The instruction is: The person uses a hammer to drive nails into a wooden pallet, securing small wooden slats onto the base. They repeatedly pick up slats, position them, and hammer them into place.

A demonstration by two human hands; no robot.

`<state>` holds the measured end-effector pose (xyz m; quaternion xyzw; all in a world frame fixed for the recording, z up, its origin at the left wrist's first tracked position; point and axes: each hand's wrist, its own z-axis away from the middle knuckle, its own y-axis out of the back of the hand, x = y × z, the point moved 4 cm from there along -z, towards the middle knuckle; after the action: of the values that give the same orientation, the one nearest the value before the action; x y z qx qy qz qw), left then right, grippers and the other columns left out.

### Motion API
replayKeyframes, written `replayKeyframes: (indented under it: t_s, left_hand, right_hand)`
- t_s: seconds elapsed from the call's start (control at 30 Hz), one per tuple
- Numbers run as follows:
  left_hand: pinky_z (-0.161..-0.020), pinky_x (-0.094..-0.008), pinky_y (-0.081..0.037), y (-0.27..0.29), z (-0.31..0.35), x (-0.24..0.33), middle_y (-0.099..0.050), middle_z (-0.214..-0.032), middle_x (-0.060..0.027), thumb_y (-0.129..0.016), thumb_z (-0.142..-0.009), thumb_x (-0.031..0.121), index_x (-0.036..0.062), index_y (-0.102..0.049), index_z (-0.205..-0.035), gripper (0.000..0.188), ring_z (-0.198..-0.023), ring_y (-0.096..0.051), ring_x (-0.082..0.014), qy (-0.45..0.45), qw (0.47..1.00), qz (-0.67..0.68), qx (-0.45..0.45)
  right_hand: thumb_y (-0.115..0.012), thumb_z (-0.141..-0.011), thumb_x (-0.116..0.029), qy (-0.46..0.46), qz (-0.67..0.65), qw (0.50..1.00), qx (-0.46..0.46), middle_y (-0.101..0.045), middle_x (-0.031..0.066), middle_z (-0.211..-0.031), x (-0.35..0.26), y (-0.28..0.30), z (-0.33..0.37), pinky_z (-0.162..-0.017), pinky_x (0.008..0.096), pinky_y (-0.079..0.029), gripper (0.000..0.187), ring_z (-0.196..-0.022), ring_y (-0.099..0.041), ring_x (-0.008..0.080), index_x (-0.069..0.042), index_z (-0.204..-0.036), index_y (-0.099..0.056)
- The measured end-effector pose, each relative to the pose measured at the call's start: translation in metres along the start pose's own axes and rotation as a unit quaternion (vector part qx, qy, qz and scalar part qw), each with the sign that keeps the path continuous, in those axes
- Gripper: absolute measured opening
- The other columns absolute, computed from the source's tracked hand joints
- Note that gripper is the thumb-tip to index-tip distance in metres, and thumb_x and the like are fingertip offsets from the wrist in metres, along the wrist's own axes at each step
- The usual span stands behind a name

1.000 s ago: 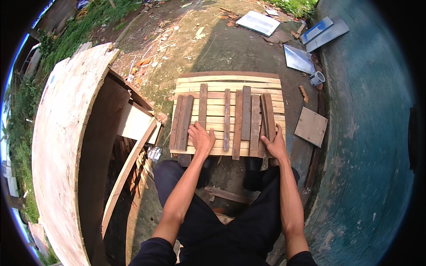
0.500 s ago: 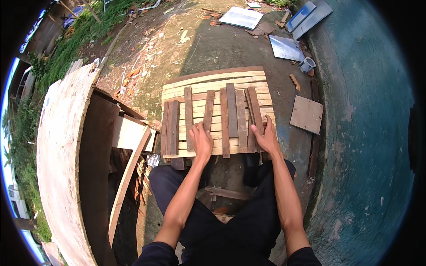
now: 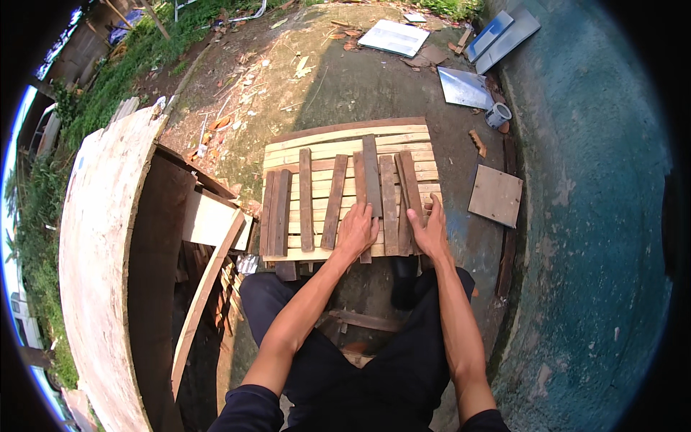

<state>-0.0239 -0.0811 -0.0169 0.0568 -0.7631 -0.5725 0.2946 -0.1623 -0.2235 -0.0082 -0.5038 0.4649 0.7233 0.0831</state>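
Note:
In front of my knees is a low platform of pale wooden slats [image 3: 322, 163], with several dark brown wooden strips lying across it. My left hand [image 3: 358, 230] is closed at the near end of a greyish-brown wooden strip [image 3: 371, 173], fingers bunched over it and partly hiding the strip beside it. At the right side, my right hand [image 3: 431, 232] lies with thumb and fingers apart around the near end of a leaning dark strip [image 3: 407, 173]. Its thumb touches the wood. More strips [image 3: 305, 201] lie further left, some side by side.
A large wooden board structure [image 3: 108, 252] stands at my left, with a curved pale batten [image 3: 205, 302] against it. To the right runs a blue-green wall [image 3: 597, 216]. A square board [image 3: 496, 196], a paint can [image 3: 497, 115] and white panels [image 3: 394, 37] lie on the ground.
My left hand has moved right, from the left-hand strips to the greyish-brown strip, which has shifted slightly left and away from me. My right hand stays at the right-hand strips.

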Motion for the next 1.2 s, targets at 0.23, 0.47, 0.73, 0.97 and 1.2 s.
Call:
replayKeyframes:
  t_s: [0.23, 0.47, 0.73, 0.97, 1.2]
  left_hand:
    - [-0.08, -0.0452, -0.05, 0.002, -0.01, 0.008, -0.057, -0.108, -0.0229, -0.061, -0.089, 0.024, -0.0079, -0.051, -0.116, 0.043, -0.096, -0.059, -0.0391, 0.086, 0.996, 0.014, 0.018]
    - [-0.088, -0.0452, -0.047, -0.008, -0.039, 0.007, -0.042, -0.132, -0.0256, -0.073, -0.076, 0.025, -0.0077, -0.038, -0.135, 0.076, -0.115, -0.048, -0.0375, 0.129, 0.978, -0.056, -0.154]
    - [-0.094, -0.0381, -0.045, -0.013, -0.067, -0.003, -0.039, -0.139, -0.0269, -0.083, -0.058, 0.016, -0.0048, -0.046, -0.12, 0.075, -0.118, -0.045, -0.0346, -0.039, 0.986, -0.118, -0.114]
    - [-0.083, -0.0406, -0.054, 0.011, -0.052, 0.01, -0.052, -0.115, -0.0381, -0.075, -0.07, 0.024, -0.0112, -0.033, -0.131, 0.082, -0.099, -0.058, -0.0406, -0.02, 0.997, -0.07, -0.03]
    - [-0.061, -0.0367, -0.05, 0.057, -0.04, -0.068, -0.065, -0.084, -0.0171, -0.046, -0.078, 0.011, -0.0081, -0.052, -0.109, 0.037, -0.07, -0.062, -0.0222, 0.417, 0.743, 0.517, -0.082]
  right_hand:
    - [-0.061, -0.088, -0.045, 0.004, -0.027, 1.0, 0.005, -0.045, 0.0276, -0.128, -0.001, -0.004, -0.002, -0.103, 0.0472, -0.034, 0.08, -0.121, -0.043, 0.0402, 0.003, -0.143, -0.027]
    - [-0.059, -0.09, -0.045, 0.005, -0.035, 0.999, 0.019, -0.046, 0.0257, -0.124, -0.002, -0.003, 0.0, -0.1, 0.0464, -0.036, 0.076, -0.115, -0.045, 0.0372, 0.001, -0.143, -0.029]
    - [-0.058, -0.092, -0.04, -0.003, -0.045, 0.999, 0.029, -0.047, 0.0248, -0.123, 0.001, 0.001, -0.001, -0.1, 0.0452, -0.036, 0.071, -0.113, -0.046, 0.0358, 0.002, -0.141, -0.029]
    - [-0.058, -0.093, -0.037, 0.019, -0.047, 0.997, 0.05, -0.048, 0.0239, -0.122, 0.002, 0.005, -0.004, -0.099, 0.0448, -0.036, 0.068, -0.111, -0.048, 0.0352, 0.003, -0.141, -0.03]
    - [-0.056, -0.094, -0.036, 0.008, -0.041, 0.998, 0.051, -0.049, 0.0242, -0.121, 0.007, 0.008, -0.002, -0.1, 0.0445, -0.036, 0.066, -0.112, -0.047, 0.0352, 0.003, -0.141, -0.03]
